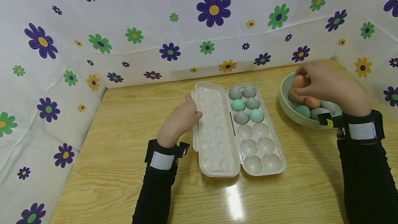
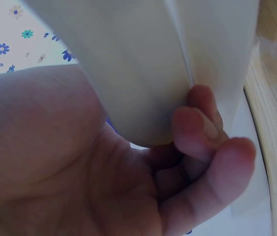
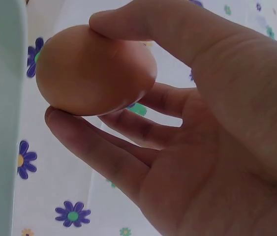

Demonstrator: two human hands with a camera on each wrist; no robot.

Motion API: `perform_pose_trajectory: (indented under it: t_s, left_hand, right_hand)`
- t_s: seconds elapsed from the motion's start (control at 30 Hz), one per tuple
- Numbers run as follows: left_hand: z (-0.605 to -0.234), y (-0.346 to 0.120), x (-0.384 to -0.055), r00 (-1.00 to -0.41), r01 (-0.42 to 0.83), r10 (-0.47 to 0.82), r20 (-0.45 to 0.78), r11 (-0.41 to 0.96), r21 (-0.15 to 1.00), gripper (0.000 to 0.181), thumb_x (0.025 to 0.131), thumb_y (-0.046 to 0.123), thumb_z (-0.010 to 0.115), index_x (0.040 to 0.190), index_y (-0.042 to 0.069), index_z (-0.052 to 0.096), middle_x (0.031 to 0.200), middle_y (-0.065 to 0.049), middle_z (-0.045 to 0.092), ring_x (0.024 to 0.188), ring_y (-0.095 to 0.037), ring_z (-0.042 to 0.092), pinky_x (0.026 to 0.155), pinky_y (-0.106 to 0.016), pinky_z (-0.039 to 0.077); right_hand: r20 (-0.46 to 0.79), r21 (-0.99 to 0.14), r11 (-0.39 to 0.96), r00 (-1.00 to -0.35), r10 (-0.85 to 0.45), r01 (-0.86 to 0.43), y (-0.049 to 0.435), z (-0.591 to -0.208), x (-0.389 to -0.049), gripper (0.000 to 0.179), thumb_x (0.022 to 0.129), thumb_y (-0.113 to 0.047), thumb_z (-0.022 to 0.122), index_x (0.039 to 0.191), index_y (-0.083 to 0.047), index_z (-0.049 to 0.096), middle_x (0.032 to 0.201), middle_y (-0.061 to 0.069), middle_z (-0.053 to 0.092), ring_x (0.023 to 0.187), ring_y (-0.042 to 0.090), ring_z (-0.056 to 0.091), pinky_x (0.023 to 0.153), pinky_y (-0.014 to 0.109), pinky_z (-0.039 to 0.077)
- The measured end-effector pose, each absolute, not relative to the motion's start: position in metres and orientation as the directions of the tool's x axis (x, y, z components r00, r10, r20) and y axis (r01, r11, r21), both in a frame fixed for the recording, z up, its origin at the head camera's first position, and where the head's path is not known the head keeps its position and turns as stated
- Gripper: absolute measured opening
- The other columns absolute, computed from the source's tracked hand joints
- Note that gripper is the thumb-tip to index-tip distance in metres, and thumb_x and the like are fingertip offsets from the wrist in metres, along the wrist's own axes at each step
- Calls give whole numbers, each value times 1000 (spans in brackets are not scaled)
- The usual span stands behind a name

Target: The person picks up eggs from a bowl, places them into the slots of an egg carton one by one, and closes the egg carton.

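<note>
A white plastic egg box lies unfolded, its lid to the left and its egg tray to the right. My left hand grips the lid's outer left edge; in the left wrist view its fingers curl round the white plastic. Grey eggs and green eggs fill the tray's far rows, while the nearer cups are bare. Over a pale green bowl, my right hand pinches a brown egg between thumb and fingertips. Beneath it are more brown eggs and a green egg.
The wooden table carries the box in the middle and the bowl at the far right. A white flowered cloth hangs behind and along both sides. Grey eggs also lie in the bowl, partly hidden by the right wrist.
</note>
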State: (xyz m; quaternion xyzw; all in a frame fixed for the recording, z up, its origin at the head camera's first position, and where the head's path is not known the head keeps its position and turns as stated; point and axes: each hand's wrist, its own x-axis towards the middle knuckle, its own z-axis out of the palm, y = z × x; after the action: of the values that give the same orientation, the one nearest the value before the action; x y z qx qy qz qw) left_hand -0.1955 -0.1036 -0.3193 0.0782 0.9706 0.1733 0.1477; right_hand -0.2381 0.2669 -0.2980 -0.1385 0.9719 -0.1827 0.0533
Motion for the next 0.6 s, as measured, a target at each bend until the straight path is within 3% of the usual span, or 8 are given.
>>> perform_pose_trajectory:
  t_s: [0.6]
  left_hand:
    - [-320,-104,-196,-944,116,216,-250,925,363,73,98,14,46,148,-20,7,56,0,38,44,-11,36,40,-21,25]
  right_hand:
    - [-63,-365,855,-907,-417,-368,212,-306,-221,41,80,-13,70,115,3,57,111,24,55,90,32,54,77,48,56]
